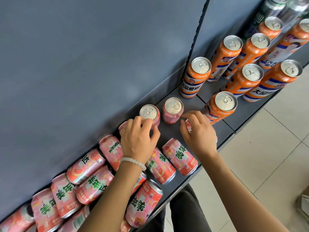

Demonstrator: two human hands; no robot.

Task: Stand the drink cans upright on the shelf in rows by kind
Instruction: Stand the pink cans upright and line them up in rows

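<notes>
Two pink Mirinda cans stand upright on the grey shelf (168,131), one on the left (150,112) and one on the right (173,109). My left hand (138,143) curls its fingertips round the near side of the left one. A further pink can (122,127) shows partly behind that hand. My right hand (199,131) grips another pink can (189,125), mostly hidden under the fingers. Several pink cans (93,178) lie on their sides in a heap at the left. Two more lying cans (179,156) sit between my wrists.
Several tall orange cans (195,77) stand upright in rows to the right, past a shelf divider. Dark green and silver cans (267,10) stand at the far end. A grey back panel (100,56) closes the shelf. Tiled floor (267,156) lies beyond the shelf's front edge.
</notes>
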